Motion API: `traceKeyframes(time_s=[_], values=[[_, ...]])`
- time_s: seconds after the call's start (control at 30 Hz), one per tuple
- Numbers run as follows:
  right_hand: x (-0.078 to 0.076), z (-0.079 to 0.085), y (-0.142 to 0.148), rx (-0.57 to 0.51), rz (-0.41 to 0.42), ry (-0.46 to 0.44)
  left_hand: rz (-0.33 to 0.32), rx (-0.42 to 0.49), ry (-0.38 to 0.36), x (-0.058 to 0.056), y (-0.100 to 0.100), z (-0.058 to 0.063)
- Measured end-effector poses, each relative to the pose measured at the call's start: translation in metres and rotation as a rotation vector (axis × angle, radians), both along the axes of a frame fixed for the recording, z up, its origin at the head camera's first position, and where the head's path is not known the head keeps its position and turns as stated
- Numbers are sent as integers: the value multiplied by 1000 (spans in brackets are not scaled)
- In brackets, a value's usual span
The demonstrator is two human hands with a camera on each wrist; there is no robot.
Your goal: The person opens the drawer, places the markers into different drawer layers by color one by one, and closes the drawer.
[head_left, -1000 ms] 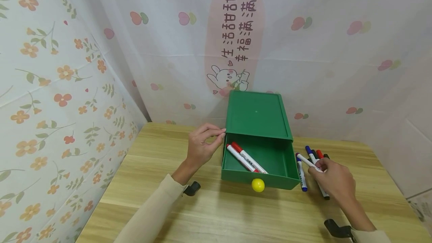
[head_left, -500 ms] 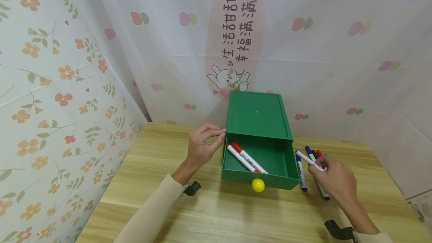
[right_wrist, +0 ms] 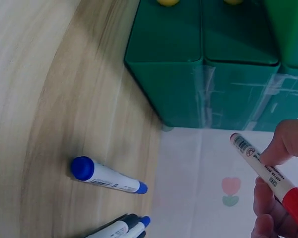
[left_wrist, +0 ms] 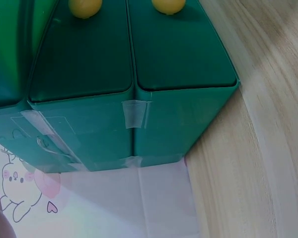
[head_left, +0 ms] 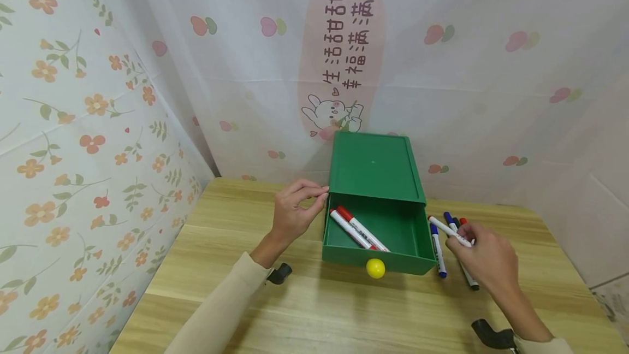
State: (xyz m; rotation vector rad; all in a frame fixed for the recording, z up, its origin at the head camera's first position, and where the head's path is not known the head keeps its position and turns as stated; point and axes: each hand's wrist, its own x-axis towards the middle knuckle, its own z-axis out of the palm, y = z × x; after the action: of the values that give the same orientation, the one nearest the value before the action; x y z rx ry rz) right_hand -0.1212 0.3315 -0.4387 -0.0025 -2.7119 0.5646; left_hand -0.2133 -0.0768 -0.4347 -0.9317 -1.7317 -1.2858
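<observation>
My left hand (head_left: 297, 209) pinches the upper left front corner of a green drawer cabinet (head_left: 375, 168). The cabinet's top drawer (head_left: 344, 254), with a yellow knob (head_left: 375, 268), is pulled out. Two white markers with red caps lie inside, a left marker (head_left: 350, 228) and a right marker (head_left: 365, 228). To the right of the drawer, my right hand (head_left: 486, 255) holds a white marker (right_wrist: 267, 173) with a red cap (right_wrist: 295, 204) between thumb and fingers, raised over the table. Beneath it lie a blue-capped marker (head_left: 438, 253) and several others, partly hidden by the hand.
The wooden table (head_left: 236, 217) backs onto a printed curtain (head_left: 236, 102), and a floral curtain (head_left: 98, 168) hangs at the left. Lower drawers (left_wrist: 84, 59) with yellow knobs are closed, and clear tape (left_wrist: 134, 114) joins the cabinet's tiers.
My right hand has shifted slightly left and up with the marker, whose far end now points nearer the drawer. The left hand and the drawer have stayed in place.
</observation>
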Motion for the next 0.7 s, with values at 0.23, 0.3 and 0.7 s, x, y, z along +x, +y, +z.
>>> traceKeyframes(time_s=[0.23, 0.3, 0.7], values=[[2, 8, -4, 7, 18, 41, 0, -3, -3, 0, 0, 1], [3, 10, -5, 14, 21, 46, 1, -2, -3, 0, 0, 1], [7, 24, -11, 25, 32, 51, -1, 2, -5, -1, 0, 0]])
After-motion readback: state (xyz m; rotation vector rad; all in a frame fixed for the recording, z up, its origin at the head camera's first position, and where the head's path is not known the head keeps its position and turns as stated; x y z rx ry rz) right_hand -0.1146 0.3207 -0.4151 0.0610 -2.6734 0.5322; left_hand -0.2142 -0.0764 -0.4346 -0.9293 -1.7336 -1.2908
